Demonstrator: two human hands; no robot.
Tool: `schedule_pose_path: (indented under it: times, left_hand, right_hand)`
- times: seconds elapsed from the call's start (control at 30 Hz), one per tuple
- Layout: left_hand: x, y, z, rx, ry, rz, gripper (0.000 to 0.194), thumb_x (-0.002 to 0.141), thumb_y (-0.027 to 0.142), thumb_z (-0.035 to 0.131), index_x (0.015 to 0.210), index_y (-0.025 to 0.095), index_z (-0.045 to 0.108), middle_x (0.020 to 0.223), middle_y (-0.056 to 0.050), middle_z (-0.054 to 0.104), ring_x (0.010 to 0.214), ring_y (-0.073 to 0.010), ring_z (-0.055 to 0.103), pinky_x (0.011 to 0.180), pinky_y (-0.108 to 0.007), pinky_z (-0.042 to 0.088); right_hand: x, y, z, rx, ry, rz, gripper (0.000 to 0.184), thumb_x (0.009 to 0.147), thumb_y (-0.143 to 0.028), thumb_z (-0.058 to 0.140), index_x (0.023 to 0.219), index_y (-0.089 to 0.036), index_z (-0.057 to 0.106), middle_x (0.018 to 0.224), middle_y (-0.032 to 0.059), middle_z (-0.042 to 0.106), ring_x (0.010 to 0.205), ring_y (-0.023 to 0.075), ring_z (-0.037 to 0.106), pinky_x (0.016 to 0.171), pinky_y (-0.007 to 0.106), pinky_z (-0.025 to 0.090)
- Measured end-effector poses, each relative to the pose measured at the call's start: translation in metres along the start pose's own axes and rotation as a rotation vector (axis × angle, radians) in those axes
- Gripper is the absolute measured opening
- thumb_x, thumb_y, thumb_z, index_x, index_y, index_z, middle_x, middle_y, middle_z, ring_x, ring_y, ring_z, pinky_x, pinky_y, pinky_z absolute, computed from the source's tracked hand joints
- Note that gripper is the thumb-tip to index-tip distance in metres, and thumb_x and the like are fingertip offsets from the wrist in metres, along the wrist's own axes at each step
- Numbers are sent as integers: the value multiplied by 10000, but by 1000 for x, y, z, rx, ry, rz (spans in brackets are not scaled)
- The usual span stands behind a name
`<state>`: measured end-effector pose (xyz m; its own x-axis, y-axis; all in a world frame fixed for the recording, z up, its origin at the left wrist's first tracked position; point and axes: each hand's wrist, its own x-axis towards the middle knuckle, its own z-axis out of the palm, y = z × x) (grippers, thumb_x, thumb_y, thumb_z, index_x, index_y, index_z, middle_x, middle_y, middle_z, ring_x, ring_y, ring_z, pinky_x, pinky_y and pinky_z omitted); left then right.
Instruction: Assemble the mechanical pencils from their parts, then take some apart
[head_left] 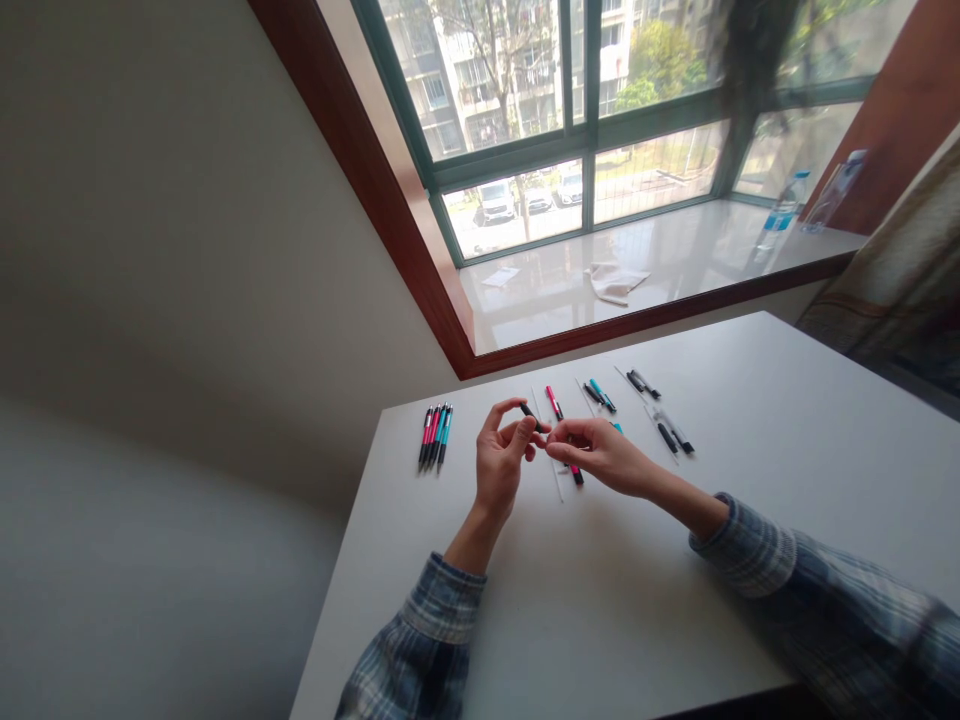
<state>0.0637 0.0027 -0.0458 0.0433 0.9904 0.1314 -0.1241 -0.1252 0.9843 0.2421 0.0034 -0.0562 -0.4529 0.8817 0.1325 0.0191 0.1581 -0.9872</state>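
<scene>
My left hand [498, 470] is raised over the table with thumb and index finger closed on a black pen grip [532, 417], which is tilted. Close against its lower end, my right hand [609, 458] has its thumb and fingertips pinched together; whatever they hold is too small or hidden to make out. Beneath the hands lie a thin white refill [558, 484] and a pink pen part with a black end [576, 474], partly covered by my right hand. Just beyond is a pink pen barrel [553, 402].
Several pink and teal pens [435, 438] lie side by side at the left of the white table [600, 620]. Teal and black pen parts [602, 395] and transparent and black ones [667, 438] lie to the right. Behind, bottles [784, 212] and a cloth [615, 282] sit on the windowsill.
</scene>
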Motion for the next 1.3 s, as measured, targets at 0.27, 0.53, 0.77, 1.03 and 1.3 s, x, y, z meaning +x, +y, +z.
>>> schedule_pose_path:
  times: [0.27, 0.53, 0.77, 1.03, 1.3]
  left_hand:
    - [0, 0, 3, 44, -34, 16, 435, 829, 463, 782, 1116, 196, 597, 786, -31, 738, 611, -126, 603, 595, -256, 489]
    - [4, -3, 3, 114, -65, 21, 420, 843, 479, 762, 1107, 194, 601, 831, -18, 705, 652, -124, 623, 622, -256, 521]
    - [4, -3, 3, 130, -49, 32, 435, 851, 442, 762, 1165, 177, 619, 836, -44, 739, 673, -143, 656, 659, -278, 553]
    - [5, -1, -5, 134, -208, 13, 533, 820, 333, 800, 1294, 188, 606, 1101, -124, 755, 898, -220, 743, 795, -347, 604]
    - [6, 0, -11, 377, -144, 172, 411, 819, 264, 782, 1198, 194, 640, 1152, -101, 704, 870, -172, 727, 820, -324, 603]
  right_hand:
    - [1, 3, 2, -58, 63, -14, 480, 923, -630, 603, 875, -176, 750, 659, 2, 560, 581, 132, 427, 544, 264, 304]
    - [-2, 1, 4, -236, 154, -45, 421, 947, -566, 603, 839, -189, 755, 667, 15, 639, 573, 140, 492, 540, 268, 324]
    - [-3, -4, 5, -320, 205, -88, 371, 984, -488, 572, 837, -197, 748, 680, 22, 671, 590, 152, 532, 560, 270, 344]
    - [-2, -2, 0, -356, 247, -77, 290, 962, -411, 583, 787, -204, 686, 653, 15, 642, 571, 153, 502, 540, 276, 315]
    - [-2, -4, 0, -383, 235, -78, 222, 905, -327, 614, 726, -200, 646, 630, -4, 605, 569, 141, 486, 542, 273, 322]
